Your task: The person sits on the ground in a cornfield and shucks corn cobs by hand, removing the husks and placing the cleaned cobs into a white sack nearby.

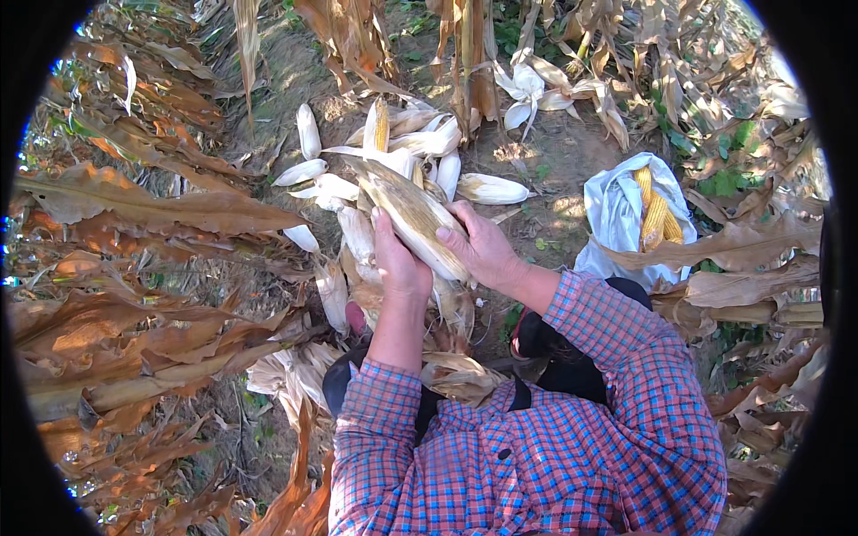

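Between my two hands lies an ear of corn in its dry husk [409,211], its narrow tip pointing away to the upper left. My left hand [401,261] cups the near left side, thumb along the husk. On the right side, my right hand [484,246] grips it near the thick end, thumb on top. Beneath and beyond it is a heap of husked ears and loose husks [429,142]. One partly bared ear [381,126] shows yellow kernels at the heap's far side.
A white woven sack [606,194] at the right holds several bare yellow cobs [653,218]. Dry corn stalks and leaves [161,214] crowd the left; more stand ahead [472,60]. An opened pale husk [526,90] lies on the soil beyond. Loose husks [462,375] lie by my legs.
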Tool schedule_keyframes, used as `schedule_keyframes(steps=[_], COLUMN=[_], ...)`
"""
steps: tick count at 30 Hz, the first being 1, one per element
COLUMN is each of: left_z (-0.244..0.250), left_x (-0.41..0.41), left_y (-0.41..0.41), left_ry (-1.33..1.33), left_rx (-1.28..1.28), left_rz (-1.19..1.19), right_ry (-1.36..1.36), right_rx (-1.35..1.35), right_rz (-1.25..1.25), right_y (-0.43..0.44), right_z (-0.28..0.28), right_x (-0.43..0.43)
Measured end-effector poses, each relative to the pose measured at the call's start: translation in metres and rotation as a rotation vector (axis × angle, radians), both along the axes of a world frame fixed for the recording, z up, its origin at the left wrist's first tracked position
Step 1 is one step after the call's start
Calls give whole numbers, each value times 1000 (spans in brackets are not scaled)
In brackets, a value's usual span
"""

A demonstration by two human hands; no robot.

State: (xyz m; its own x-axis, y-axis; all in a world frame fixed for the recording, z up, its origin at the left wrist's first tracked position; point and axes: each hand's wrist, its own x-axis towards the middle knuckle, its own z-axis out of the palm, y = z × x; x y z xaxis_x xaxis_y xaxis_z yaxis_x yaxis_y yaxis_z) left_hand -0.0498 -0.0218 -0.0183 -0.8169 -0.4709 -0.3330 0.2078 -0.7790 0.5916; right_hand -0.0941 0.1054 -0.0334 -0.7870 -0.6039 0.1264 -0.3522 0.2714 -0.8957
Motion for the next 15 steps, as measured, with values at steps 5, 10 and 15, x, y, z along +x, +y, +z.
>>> schedule_keyframes(steps=[5,10,15], left_z=[-7,-21,-14], left_x=[-2,-9,-10], left_y=[7,-15,-41], left_ry=[-72,-103,-169], left_rx=[-123,30,-120], left_rz=[29,93,181], right_ry=[119,-200,-453], right_rx=[0,-366,147], right_rz=[-109,-106,649], right_y=[0,3,31], right_z=[-5,6,21], right_x=[-3,-13,5])
